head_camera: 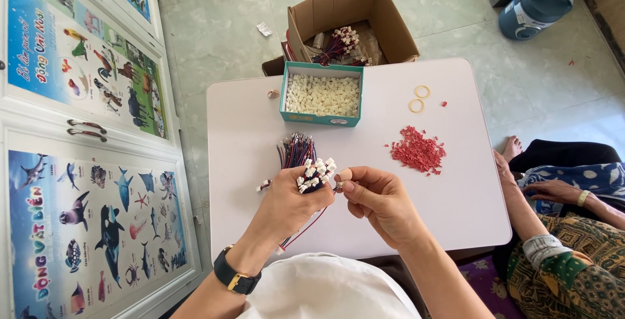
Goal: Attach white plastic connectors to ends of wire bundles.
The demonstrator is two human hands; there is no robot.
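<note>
My left hand (pixel 291 203), with a black watch on its wrist, grips a bundle of thin red and black wires (pixel 297 152) tipped with small white connectors (pixel 318 172). My right hand (pixel 381 200) pinches at the connector ends just right of the bundle, thumb and forefinger closed on one tip. Both hands hover over the near edge of a low white table (pixel 456 202). A teal box of small white plastic connectors (pixel 321 94) stands at the table's far side. A pile of tiny red pieces (pixel 417 150) lies to the right.
Two yellow rubber bands (pixel 418 98) lie near the far right edge. An open cardboard box (pixel 351 23) with more wire bundles sits on the floor behind. A blue container (pixel 535 6) is at the far right. Another person (pixel 566 228) sits at the right. Cabinet doors with animal posters (pixel 84 130) stand at the left.
</note>
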